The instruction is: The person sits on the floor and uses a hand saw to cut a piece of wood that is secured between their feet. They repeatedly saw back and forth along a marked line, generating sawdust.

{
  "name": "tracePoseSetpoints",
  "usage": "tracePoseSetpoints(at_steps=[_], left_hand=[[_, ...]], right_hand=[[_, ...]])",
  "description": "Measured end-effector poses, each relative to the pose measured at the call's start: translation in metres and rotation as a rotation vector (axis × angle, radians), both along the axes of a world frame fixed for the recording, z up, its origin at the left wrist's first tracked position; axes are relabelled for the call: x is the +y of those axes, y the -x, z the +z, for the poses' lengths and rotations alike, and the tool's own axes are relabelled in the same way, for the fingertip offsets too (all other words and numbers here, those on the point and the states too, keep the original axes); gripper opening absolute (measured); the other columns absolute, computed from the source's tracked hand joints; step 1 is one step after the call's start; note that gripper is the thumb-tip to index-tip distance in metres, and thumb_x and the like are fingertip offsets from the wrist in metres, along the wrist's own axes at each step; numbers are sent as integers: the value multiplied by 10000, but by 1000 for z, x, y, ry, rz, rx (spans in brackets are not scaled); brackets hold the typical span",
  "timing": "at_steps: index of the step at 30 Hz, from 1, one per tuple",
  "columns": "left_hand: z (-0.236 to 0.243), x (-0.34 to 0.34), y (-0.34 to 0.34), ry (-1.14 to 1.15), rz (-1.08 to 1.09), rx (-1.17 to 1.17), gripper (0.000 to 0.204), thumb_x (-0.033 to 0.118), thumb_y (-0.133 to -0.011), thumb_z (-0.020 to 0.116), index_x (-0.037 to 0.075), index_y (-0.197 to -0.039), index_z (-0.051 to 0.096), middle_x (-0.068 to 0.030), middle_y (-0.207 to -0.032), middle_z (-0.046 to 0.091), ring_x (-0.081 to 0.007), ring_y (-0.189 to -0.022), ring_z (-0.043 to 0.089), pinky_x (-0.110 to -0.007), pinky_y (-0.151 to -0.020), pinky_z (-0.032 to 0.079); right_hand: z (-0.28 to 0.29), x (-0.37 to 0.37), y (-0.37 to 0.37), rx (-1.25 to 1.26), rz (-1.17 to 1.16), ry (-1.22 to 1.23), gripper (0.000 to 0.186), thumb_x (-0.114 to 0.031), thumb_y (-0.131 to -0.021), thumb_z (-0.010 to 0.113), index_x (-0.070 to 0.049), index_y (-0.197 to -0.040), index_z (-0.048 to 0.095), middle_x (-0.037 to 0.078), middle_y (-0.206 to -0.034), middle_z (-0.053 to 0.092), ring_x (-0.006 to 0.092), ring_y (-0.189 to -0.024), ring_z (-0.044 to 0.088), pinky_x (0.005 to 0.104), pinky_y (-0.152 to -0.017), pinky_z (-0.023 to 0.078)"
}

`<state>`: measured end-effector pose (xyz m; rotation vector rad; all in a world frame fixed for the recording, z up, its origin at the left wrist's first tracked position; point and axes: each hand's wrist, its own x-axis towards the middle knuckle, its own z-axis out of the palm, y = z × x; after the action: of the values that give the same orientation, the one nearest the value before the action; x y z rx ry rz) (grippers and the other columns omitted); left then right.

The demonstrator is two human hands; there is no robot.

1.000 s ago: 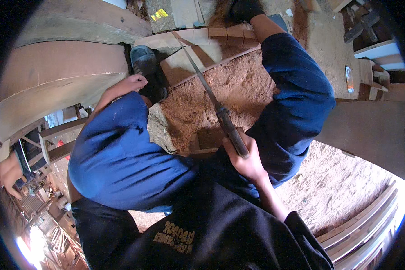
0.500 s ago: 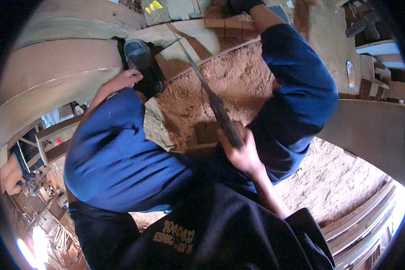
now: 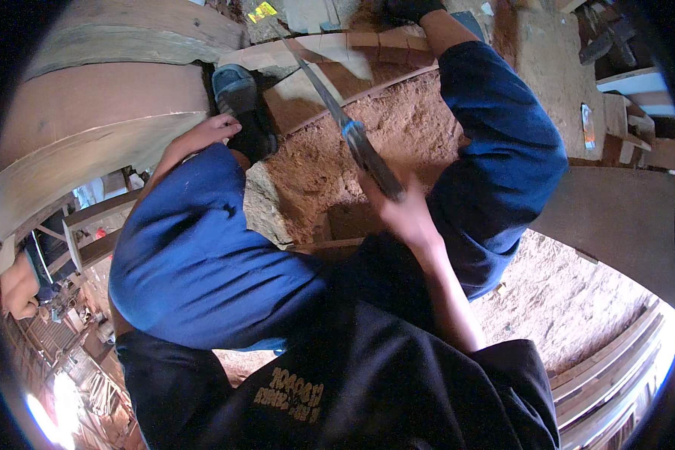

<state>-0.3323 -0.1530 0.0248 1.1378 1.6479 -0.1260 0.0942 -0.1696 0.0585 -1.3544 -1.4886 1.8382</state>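
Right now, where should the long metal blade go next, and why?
Probably bring the long metal blade down onto the pale wooden plank under its tip: the right hand grips its dark handle, raised over the sawdust, while the left hand rests clear by the shoe.

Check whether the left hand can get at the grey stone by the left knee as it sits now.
Probably yes: the left hand rests by the left knee, holding nothing, and the grey stone lies just beyond, uncovered on the dirt.
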Motion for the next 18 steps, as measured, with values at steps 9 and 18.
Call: tracePoseSetpoints(at_steps=[9, 18], left_hand=[[-29, -19, 28, 68, 35, 21, 495, 455, -948, 545, 33, -1205, 547, -51, -997, 599, -127, -866, 543, -276, -752, 459], [-5, -10, 15, 36, 64, 49, 513, 473, -931, 555, 36, -1201, 553, -53, -916, 591, -129, -811, 549, -279, -709, 458]], right_hand=[[30, -27, -26, 6, 37, -26, 129, -121, -902, 607, 9, -900, 611, 5, -688, 525, 79, -662, 471, 286, -590, 412], [33, -26, -24, 49, 44, -83, 138, -118, -903, 609, 17, -879, 593, 40, -689, 540, 99, -658, 461, 291, -594, 414]])
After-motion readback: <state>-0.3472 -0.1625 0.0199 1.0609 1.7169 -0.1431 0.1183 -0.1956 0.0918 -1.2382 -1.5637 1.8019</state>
